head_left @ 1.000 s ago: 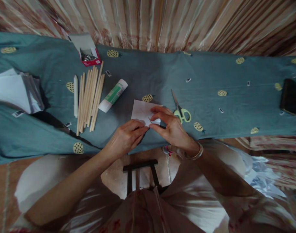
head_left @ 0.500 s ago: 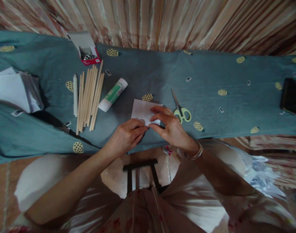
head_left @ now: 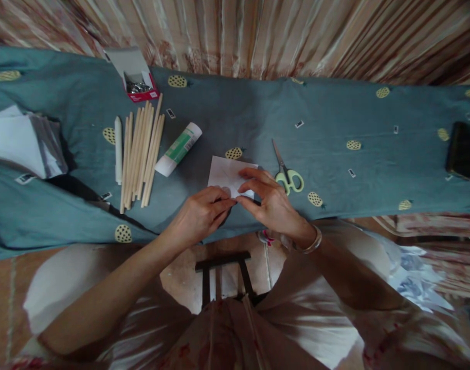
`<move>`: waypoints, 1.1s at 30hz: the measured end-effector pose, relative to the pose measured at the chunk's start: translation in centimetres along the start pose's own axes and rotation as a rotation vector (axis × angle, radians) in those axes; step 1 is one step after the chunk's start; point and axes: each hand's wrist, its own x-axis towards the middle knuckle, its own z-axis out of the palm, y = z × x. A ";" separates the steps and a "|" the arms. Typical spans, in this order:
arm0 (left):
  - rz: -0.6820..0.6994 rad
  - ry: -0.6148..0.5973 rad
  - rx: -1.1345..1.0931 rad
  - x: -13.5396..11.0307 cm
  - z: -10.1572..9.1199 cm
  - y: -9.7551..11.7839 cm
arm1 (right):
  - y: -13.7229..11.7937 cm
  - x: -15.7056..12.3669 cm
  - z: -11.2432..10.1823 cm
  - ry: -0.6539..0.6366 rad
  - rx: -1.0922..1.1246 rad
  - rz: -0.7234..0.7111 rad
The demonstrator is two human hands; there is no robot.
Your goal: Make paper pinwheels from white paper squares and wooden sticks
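Observation:
A small sheet of white paper (head_left: 224,169) with faint crease lines lies at the table's near edge. My left hand (head_left: 204,209) is closed, thumb and fingers pinching the paper's near edge. From the other side my right hand (head_left: 271,198) grips the same edge between thumb and fingertips, its other fingers curved over the sheet. The two thumbs nearly meet there, and the fingers cover part of the paper. Just beyond my right hand rest scissors (head_left: 289,180) with pale green handles. A white and green glue stick (head_left: 178,149) lies to the left of the paper.
Several wooden sticks (head_left: 140,154) lie left of the glue stick, beside a white candle-like rod (head_left: 118,149). Behind them stands an open red and white box (head_left: 142,95) of small metal pieces. A paper stack (head_left: 19,141) is far left, a dark phone (head_left: 463,150) far right.
The view has shifted very slightly. Both hands keep their hold on the paper's near edge with hardly any visible movement.

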 end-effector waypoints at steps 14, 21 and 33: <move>0.018 0.007 -0.023 0.2 0.1 -0.2 | -0.1 -0.3 0.1 0.003 -0.043 -0.037; 0.021 0.010 -0.024 0.2 0.2 -0.3 | 0.1 -0.6 0.7 -0.009 -0.164 -0.133; 0.004 0.007 0.020 -0.1 0.3 0.0 | -0.7 -1.1 2.3 -0.057 -0.246 -0.166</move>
